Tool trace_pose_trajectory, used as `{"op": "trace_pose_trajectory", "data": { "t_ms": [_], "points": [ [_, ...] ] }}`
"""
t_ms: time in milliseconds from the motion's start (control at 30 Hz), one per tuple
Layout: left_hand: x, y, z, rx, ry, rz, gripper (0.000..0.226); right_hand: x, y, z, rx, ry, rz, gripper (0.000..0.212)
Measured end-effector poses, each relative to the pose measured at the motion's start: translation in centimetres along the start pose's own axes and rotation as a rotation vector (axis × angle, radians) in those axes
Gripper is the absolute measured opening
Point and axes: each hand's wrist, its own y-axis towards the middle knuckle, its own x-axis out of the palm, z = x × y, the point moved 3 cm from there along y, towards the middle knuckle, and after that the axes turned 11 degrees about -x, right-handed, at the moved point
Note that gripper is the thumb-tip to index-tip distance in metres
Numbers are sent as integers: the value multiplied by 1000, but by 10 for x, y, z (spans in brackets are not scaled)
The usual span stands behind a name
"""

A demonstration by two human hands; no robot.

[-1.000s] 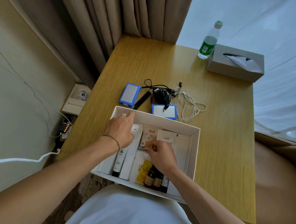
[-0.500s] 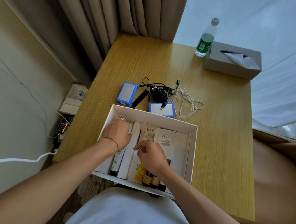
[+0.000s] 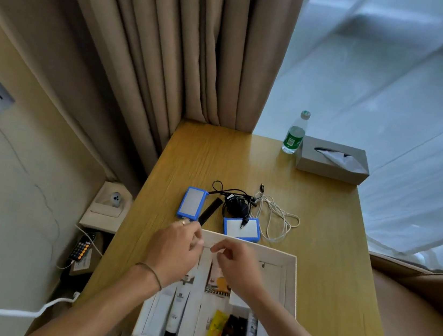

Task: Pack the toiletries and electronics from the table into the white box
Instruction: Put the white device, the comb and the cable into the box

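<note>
Both hands above far end of white box (image 3: 291, 284), on table (image 3: 318, 237).
Left hand (image 3: 175, 249) and right hand (image 3: 235, 265): fingers loosely curled, nothing visibly held; electronics beyond box.

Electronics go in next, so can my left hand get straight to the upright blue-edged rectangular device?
Probably yes. The left hand is empty, just short of the blue-edged rectangular device, with only bare wooden table between.
</note>
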Motion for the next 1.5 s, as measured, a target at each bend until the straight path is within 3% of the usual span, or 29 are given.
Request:
{"op": "trace_pose_trajectory", "data": {
  "t_ms": [200, 433, 900, 1033, 1200, 1333, 1500],
  "points": [
    [-20, 53, 6, -37, -54, -48, 7, -29, 40, -29, -10, -40, 133, 30],
    [11, 110, -8, -211, 168, -214, 10, -40, 70, -24, 60, -71, 174, 32],
    [105, 179, -13, -161, 433, -350, 23, -43, 77, 16, 192, -94, 202, 25],
    [120, 187, -9, -130, 567, -349, 39, -45, 72, 16, 188, -130, 219, 24],
    [129, 192, 2, -121, 616, -393, 25, -53, 76, 8, 130, -292, 197, 23],
    [126, 191, 2, -182, 535, -462, 16, -60, 79, 9, 122, -252, 227, 24],
    [115, 190, 1, -137, 458, -461, 9, -76, 84, 28, 189, -178, 276, 24]
  ]
}}
